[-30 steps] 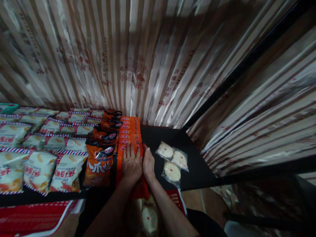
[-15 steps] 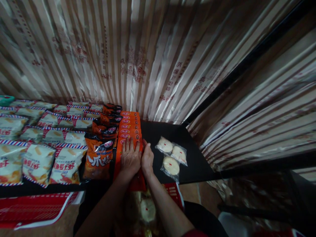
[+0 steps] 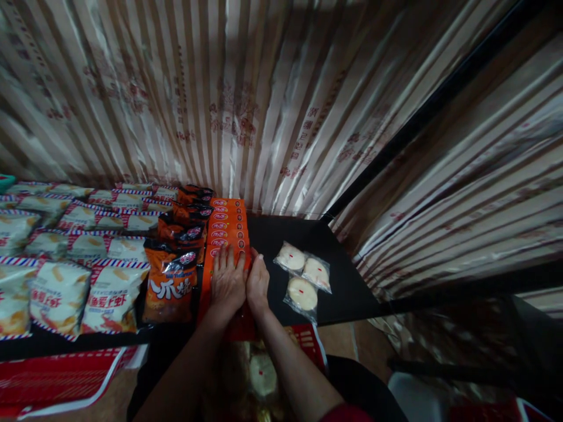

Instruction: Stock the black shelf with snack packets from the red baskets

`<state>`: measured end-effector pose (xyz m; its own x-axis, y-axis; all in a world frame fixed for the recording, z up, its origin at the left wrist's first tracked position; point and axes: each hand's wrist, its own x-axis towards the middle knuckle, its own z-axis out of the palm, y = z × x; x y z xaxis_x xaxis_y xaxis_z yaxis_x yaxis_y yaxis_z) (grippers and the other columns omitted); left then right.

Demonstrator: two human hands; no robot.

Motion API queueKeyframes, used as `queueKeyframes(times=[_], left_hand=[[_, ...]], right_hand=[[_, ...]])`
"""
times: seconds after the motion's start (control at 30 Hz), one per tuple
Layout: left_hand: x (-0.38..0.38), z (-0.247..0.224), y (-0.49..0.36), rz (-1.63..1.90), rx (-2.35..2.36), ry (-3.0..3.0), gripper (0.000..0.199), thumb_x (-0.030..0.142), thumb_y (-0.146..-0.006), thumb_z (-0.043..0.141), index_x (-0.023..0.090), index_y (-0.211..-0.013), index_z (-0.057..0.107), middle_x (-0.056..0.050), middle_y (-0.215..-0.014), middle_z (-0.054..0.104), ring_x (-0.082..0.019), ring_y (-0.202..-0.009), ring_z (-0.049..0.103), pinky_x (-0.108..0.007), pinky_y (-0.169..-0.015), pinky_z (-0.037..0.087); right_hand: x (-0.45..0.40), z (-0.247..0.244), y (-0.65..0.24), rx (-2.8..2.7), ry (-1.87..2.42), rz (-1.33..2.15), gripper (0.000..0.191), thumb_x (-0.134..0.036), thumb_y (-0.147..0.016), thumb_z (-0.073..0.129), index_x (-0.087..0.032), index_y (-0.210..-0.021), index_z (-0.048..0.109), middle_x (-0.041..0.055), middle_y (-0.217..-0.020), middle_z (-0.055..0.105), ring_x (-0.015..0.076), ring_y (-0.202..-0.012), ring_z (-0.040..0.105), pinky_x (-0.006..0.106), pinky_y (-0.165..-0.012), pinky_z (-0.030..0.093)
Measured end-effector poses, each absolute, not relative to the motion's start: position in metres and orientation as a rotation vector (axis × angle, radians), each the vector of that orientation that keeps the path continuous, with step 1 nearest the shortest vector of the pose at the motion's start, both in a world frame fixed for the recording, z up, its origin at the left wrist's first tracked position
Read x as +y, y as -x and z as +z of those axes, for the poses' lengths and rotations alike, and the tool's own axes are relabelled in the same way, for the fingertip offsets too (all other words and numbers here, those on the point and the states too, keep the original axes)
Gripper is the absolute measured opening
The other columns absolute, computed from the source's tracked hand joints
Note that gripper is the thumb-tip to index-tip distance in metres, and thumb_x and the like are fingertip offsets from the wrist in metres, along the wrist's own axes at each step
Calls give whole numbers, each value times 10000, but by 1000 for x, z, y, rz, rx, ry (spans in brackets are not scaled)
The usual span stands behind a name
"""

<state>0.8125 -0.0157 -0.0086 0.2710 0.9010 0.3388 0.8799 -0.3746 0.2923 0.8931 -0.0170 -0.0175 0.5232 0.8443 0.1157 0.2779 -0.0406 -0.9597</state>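
Note:
Flat orange snack packets (image 3: pixel 226 225) lie overlapped in a column on the black shelf (image 3: pixel 272 234). My left hand (image 3: pixel 229 281) rests palm down on the nearest packets, its fingers stretched out. Along their right edge my right hand (image 3: pixel 258 283) stands on its side, fingers straight, touching the packets. Left of the column is an orange and black puffed snack bag (image 3: pixel 169 284), with more like it behind. To the right of my right hand lie three round pale cakes in clear wrappers, one being the nearest cake (image 3: pixel 302 294).
Rows of white snack bags (image 3: pixel 109 296) fill the left of the shelf. A striped printed curtain (image 3: pixel 237 105) hangs behind, crossed by a black pole (image 3: pixel 417 123) at right. Below are a red basket (image 3: pixel 61 381) and another wrapped round cake (image 3: pixel 263 375) between my forearms.
The view has shifted slightly, so the shelf goods appear a little further left. Both hands stay at the orange packets, with hardly any change in pose.

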Motion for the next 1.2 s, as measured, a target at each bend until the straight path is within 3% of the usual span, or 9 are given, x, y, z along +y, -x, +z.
queueKeyframes(times=[0.3, 0.5, 0.83, 1.2], left_hand=[[-15, -6, -814, 740, 1756, -2458, 387, 263, -860, 434, 171, -1219, 544, -143, -1365, 447, -307, -1313, 319, -493, -1062, 293], [-13, -11, -819, 858, 1809, -2415, 401, 250, -837, 444, 187, -1222, 539, -115, -1349, 471, -288, -1330, 290, -503, -1066, 283], [-14, -10, -820, 863, 1817, -2433, 404, 254, -798, 498, 128, -1173, 581, -194, -1343, 451, -358, -1294, 332, -505, -1033, 314], [-12, -6, -820, 887, 1820, -2424, 387, 241, -826, 446, 89, -1156, 580, -209, -1335, 457, -346, -1282, 357, -498, -1030, 322]], right_hand=[[-18, -17, -894, -994, 1583, 610, 694, -547, -891, 162, -58, -1167, 569, 178, -1196, 587, 218, -1130, 525, 349, -1007, 354], [-18, -19, -899, -966, 1545, 668, 640, -567, -889, 199, -138, -1148, 596, 123, -1202, 601, 206, -1144, 520, 345, -1014, 348], [-15, -18, -908, -968, 1445, 804, 635, -581, -892, 203, -156, -1134, 608, 101, -1180, 622, 209, -1107, 553, 347, -987, 380], [20, -15, -923, -1024, 1515, 782, 657, -638, -865, 218, -205, -1139, 629, 72, -1193, 619, 231, -1137, 541, 387, -1014, 361]])
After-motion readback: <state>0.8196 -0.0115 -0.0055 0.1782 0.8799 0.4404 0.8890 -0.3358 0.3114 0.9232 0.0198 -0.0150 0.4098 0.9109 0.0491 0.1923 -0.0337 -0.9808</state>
